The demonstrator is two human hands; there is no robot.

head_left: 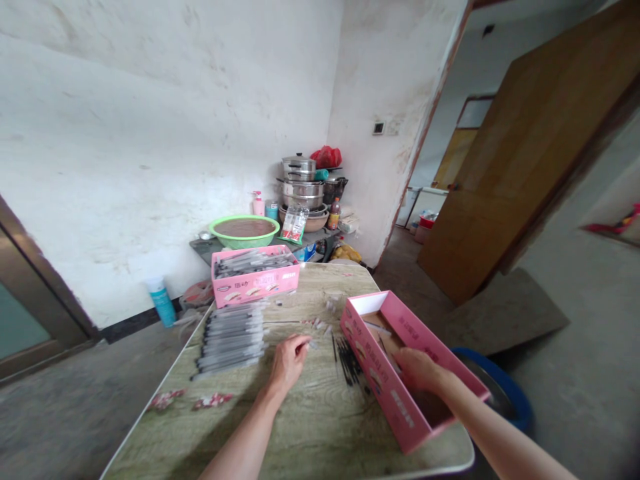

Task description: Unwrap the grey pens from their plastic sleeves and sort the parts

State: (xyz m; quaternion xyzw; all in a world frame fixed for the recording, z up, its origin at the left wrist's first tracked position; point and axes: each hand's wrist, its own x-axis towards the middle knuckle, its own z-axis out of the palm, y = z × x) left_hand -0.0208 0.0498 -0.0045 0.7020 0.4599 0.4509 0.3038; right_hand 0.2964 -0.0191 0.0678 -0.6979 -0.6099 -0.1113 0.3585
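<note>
My left hand point(289, 363) rests over the middle of the table, fingers curled together. A small clear piece shows by its fingertips; whether it is held I cannot make out. My right hand point(417, 368) reaches into a long pink box point(375, 363), its fingers mostly hidden and blurred. A few thin sticks lie inside that box. Beside it on the table is a bunch of thin black sticks point(350, 363). To the left of my left hand lies a stack of clear, pen-like tubes with dark ends point(231, 337). Behind them, a second pink box point(257, 288) is full of similar tubes.
Small clear pieces point(331, 304) are scattered on the wood-patterned table point(310, 427). Beyond its far edge stand a green basin point(245, 241) of brownish contents and stacked steel pots point(303, 190). A blue-rimmed tub point(520, 407) sits at the right, near an open wooden door point(525, 147).
</note>
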